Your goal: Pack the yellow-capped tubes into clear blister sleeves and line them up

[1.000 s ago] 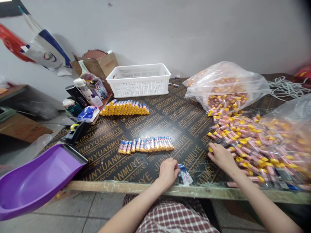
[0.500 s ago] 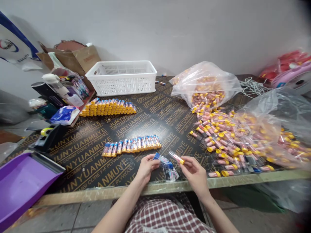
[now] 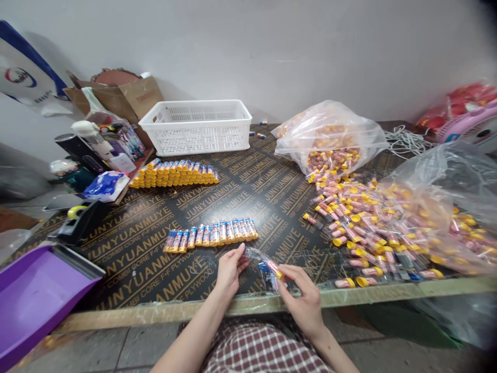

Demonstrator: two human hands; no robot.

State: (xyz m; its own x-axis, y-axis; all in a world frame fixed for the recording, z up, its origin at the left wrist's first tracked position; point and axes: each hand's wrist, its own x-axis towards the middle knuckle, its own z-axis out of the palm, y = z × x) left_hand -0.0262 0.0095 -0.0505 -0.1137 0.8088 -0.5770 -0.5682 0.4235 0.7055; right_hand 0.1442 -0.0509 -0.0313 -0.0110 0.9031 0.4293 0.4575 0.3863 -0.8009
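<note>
Just above the table's front edge, my right hand (image 3: 303, 296) pinches a small tube (image 3: 275, 269) by its yellow-capped end. Its pink contents show through the wall. The fingers of my left hand (image 3: 232, 269) are closed on a clear plastic sleeve (image 3: 254, 253), which reaches towards the tube's far end. Whether the tube sits inside the sleeve is hard to make out. Beneath them lie loose blue-and-clear sleeves (image 3: 267, 280). Beyond my left hand stretches a slanted row of blue-labelled tubes (image 3: 212, 234) with yellow caps.
At right, unlabelled yellow-capped tubes (image 3: 365, 223) spill from a plastic bag (image 3: 330, 124). Stacked labelled tubes (image 3: 174, 173) lie before a white basket (image 3: 198, 137). A tape dispenser (image 3: 79, 220) and purple dustpan (image 3: 42, 295) are at left. A pink fan (image 3: 466, 122) stands far right.
My right hand has brought the tube left and down, close to my left hand. The blue-printed sleeve at my left fingertips now appears as a clear stretch meeting the tube.
</note>
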